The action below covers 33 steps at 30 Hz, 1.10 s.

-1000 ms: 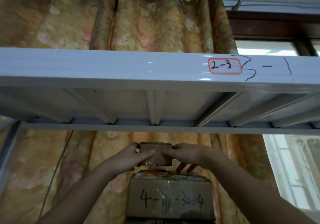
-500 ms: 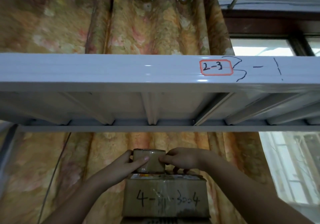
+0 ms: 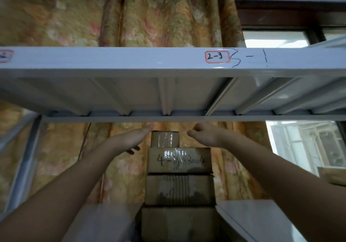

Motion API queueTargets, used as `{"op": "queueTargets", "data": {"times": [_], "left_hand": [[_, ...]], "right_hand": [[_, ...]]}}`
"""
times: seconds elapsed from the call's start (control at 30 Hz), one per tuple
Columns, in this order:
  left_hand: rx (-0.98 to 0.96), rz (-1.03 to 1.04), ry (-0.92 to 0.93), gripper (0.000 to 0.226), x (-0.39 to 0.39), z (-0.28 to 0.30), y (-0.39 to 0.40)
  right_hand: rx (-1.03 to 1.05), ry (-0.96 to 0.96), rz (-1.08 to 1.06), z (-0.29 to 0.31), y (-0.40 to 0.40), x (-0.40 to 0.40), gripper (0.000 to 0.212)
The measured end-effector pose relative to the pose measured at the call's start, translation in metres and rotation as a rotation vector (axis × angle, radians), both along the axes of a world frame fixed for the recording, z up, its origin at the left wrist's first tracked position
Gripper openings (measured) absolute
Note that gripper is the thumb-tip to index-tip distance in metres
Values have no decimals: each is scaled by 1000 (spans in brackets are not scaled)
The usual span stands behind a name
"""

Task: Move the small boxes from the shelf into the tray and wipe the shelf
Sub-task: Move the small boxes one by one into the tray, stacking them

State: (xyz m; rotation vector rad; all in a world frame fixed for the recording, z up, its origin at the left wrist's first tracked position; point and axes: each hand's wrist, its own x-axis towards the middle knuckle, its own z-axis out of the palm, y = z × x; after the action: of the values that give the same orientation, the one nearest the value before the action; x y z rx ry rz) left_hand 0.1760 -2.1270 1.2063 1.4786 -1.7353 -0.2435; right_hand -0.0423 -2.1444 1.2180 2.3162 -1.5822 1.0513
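You look up at the underside of a pale grey metal shelf (image 3: pixel 131 61) that spans the view, its front beam carrying a red-bordered label reading "2-3" (image 3: pixel 217 56) at about 1 o'clock. Behind it hangs an orange and yellow floral curtain (image 3: pixel 159 16), with a bright window (image 3: pixel 299 144) at 3 o'clock.

At the centre, a small brown cardboard box wrapped in clear tape (image 3: pixel 164 139) sits on top of a stack of larger brown cardboard boxes (image 3: pixel 178 181); the uppermost large box bears handwritten black figures, partly blurred.

Your left hand (image 3: pixel 131 138), at 9 o'clock from the small box, has its fingers straight and holds nothing, the palm just beside the box but apart from it. Your right hand (image 3: pixel 204 135), at 3 o'clock from the box, has its fingers loosely curled, also holding nothing and clear of the box.

At 5 o'clock, low in the view, lies a white flat surface (image 3: pixel 262 223). Its nature is unclear.
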Motion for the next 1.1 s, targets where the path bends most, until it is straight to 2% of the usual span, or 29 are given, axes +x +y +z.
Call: {"op": "queueTargets", "data": {"times": [0.07,0.13,0.23,0.3,0.33,0.53,0.7,0.87,1.0,1.1], "left_hand": [[-92,-26,9,64,-8,1,8],[-322,-16,0,52,-22,-4,15],[-710,175,-284,40,-45,-12,25],[-841,299,-484,38,-67,-11,34],[-863,317,-527,39,-79,-11,39],[-798,204,-807,39,-164,-26,40],[-631,73,-770,38,-230,-33,39],[-696,-213,-794,53,-303,-66,42],[-554,-214,-881,50,-365,-91,46],[-450,-279,-872,44,-400,-101,57]], "right_hand": [[-28,30,-35,-2,7,-4,52],[-45,44,-63,-5,13,-8,51],[-63,113,-154,-17,25,-12,50],[-81,173,-239,-23,35,-17,51],[-87,205,-282,-25,40,-19,52],[-108,395,-526,-44,68,-60,56],[10,313,-674,-64,89,-122,55],[50,301,-780,-93,122,-185,58],[130,231,-841,-115,145,-241,54],[160,157,-879,-123,166,-282,51]]}}
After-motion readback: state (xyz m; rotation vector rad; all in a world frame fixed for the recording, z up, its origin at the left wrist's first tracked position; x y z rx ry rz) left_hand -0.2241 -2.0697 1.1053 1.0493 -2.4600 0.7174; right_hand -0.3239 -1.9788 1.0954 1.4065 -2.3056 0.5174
